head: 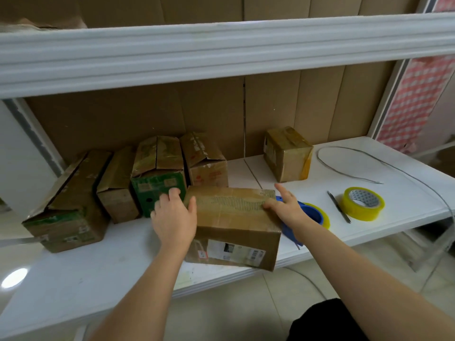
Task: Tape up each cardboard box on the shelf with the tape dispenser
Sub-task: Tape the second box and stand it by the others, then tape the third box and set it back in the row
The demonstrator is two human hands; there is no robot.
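A brown cardboard box [234, 225] with a shipping label on its front sits at the front edge of the white shelf [110, 262], its near corner past the edge. My left hand [173, 216] lies against the box's left end, thumb over the top edge, fingers straight. My right hand [286, 206] rests on the box's right top corner with relaxed fingers. A blue tape dispenser [312, 216] with yellowish tape lies just behind my right hand, partly hidden. Several worn boxes [157, 173] stand in a row at the back left.
A small taped box [286, 153] stands alone at the back right. A loose roll of yellow tape [363, 204] and a pen [339, 209] lie right of the dispenser. A grey cable [344, 173] curls across the right of the shelf. An upper shelf board [221, 52] overhangs.
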